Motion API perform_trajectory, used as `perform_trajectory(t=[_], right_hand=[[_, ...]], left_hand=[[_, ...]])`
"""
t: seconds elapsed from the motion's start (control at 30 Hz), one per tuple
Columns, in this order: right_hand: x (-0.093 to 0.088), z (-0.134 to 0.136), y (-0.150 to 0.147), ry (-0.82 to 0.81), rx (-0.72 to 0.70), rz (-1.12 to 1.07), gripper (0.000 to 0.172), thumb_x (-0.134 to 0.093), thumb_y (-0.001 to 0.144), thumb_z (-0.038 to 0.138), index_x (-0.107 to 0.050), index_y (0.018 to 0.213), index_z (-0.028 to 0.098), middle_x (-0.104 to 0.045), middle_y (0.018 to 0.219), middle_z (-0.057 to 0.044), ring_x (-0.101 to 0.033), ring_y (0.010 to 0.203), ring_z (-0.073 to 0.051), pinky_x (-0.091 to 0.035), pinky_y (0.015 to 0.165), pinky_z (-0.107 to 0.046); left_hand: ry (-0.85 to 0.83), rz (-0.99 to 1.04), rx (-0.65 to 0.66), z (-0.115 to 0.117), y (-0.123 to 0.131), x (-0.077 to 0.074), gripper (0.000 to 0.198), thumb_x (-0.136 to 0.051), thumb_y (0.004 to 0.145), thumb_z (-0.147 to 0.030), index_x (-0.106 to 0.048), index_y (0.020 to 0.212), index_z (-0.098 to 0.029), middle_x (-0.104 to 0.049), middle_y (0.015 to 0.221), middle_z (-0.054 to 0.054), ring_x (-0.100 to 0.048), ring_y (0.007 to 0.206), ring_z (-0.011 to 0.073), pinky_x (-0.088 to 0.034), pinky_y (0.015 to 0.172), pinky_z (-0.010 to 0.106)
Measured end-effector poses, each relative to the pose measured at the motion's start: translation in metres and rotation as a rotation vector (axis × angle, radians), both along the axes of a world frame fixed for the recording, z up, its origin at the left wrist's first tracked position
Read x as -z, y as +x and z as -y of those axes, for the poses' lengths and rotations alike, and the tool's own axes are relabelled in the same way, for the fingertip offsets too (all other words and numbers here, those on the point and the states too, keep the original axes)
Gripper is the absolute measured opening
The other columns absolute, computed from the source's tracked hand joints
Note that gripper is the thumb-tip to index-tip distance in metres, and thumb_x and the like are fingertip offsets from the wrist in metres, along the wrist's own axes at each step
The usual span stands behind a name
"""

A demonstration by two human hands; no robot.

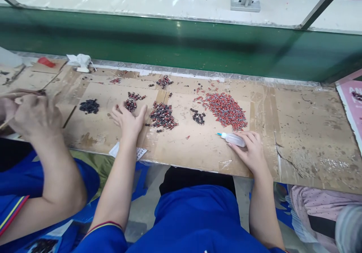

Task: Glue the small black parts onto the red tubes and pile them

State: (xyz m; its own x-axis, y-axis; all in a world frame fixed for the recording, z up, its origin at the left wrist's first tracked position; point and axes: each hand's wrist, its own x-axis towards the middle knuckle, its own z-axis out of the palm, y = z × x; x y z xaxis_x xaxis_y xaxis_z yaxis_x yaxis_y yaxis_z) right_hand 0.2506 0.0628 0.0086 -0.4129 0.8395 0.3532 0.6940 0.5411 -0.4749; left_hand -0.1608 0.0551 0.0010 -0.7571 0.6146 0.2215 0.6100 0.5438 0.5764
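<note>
Brown cardboard (319, 132) is covering the table, and several heaps of small parts are lying on it. The right hand (250, 151) is gripping a clear squeeze bottle (236, 139), with its fingers closing around the body and the thumb pressing along the near side. The bottle is lying nearly flat, and its blue tip (219, 134) is pointing left. Just beyond the bottle, a big red heap (227, 109) is spreading over the board, with loose pieces straying from its left end.

The left hand (128, 120) is holding nothing that shows; its fingers are standing apart, with the thumb stretching out to the right. Its fingertips are hovering at or just beside a small red-and-black cluster (132, 101), and I cannot tell whether they are touching it. To the right of that hand, a larger mixed heap (162, 115) is sitting near the middle of the board. Between the mixed heap and the red heap, a little dark bunch (198, 117) is lying by itself. Left of the left hand, a black heap (89, 106) is resting, and a printed slip of paper (141, 153) is sticking out from under the left forearm at the table's near edge.

Farther left, a co-worker's hands (36, 113) are working close together, blurring somewhat. Behind everything, a green panel (181, 42) is running along the table's far side.
</note>
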Motion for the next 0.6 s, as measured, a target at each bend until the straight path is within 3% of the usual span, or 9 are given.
perform_trajectory(t=[0.07, 0.13, 0.27, 0.37, 0.47, 0.6], right_hand=[[0.004, 0.001, -0.001, 0.019, 0.017, -0.022, 0.033, -0.061, 0.09, 0.046, -0.066, 0.114, 0.024, -0.067, 0.1, -0.01, -0.057, 0.097, -0.029, -0.047, 0.088, -0.051], [0.007, 0.003, -0.001, 0.033, 0.028, -0.045, 0.032, -0.063, 0.09, 0.043, -0.065, 0.114, 0.023, -0.067, 0.1, -0.01, -0.057, 0.097, -0.029, -0.047, 0.088, -0.05], [0.011, 0.005, -0.002, 0.02, 0.047, -0.081, 0.032, -0.064, 0.089, 0.04, -0.065, 0.117, 0.023, -0.067, 0.101, -0.01, -0.057, 0.099, -0.028, -0.048, 0.089, -0.049], [0.011, 0.005, -0.002, 0.024, 0.057, -0.09, 0.033, -0.065, 0.088, 0.041, -0.066, 0.116, 0.024, -0.067, 0.1, -0.01, -0.057, 0.097, -0.028, -0.049, 0.087, -0.049], [0.01, 0.005, -0.003, 0.022, 0.065, -0.085, 0.031, -0.065, 0.088, 0.041, -0.067, 0.115, 0.024, -0.067, 0.099, -0.009, -0.057, 0.095, -0.028, -0.049, 0.085, -0.048], [0.009, 0.009, -0.005, -0.005, 0.065, -0.112, 0.029, -0.065, 0.089, 0.036, -0.066, 0.115, 0.023, -0.068, 0.101, -0.009, -0.056, 0.097, -0.028, -0.049, 0.088, -0.048]], left_hand=[[-0.05, 0.045, 0.076, -0.016, -0.017, 0.004, 0.096, -0.072, 0.065, -0.064, -0.037, 0.137, -0.011, -0.03, 0.149, 0.024, -0.021, 0.142, 0.0455, -0.017, 0.114, 0.061], [-0.062, 0.021, 0.152, -0.033, -0.026, 0.005, 0.092, -0.071, 0.066, -0.064, -0.038, 0.136, -0.013, -0.032, 0.148, 0.022, -0.025, 0.142, 0.0428, -0.021, 0.114, 0.056], [-0.1, -0.057, 0.261, -0.057, -0.03, -0.002, 0.04, -0.062, 0.078, -0.043, -0.057, 0.108, -0.016, -0.053, 0.125, 0.018, -0.047, 0.126, 0.0322, -0.032, 0.11, 0.045], [-0.101, -0.086, 0.265, -0.063, -0.027, -0.007, 0.011, -0.05, 0.082, -0.03, -0.055, 0.082, -0.019, -0.061, 0.103, 0.012, -0.051, 0.117, 0.0285, -0.035, 0.107, 0.045], [-0.102, -0.094, 0.243, -0.06, -0.02, -0.01, 0.017, -0.046, 0.082, -0.029, -0.042, 0.066, -0.023, -0.057, 0.075, 0.005, -0.058, 0.1, 0.027, -0.041, 0.098, 0.046], [-0.078, -0.101, 0.184, -0.048, -0.002, -0.018, 0.029, -0.042, 0.079, -0.033, -0.025, 0.057, -0.025, -0.035, 0.051, 0.0, -0.059, 0.081, 0.0309, -0.044, 0.085, 0.053]])
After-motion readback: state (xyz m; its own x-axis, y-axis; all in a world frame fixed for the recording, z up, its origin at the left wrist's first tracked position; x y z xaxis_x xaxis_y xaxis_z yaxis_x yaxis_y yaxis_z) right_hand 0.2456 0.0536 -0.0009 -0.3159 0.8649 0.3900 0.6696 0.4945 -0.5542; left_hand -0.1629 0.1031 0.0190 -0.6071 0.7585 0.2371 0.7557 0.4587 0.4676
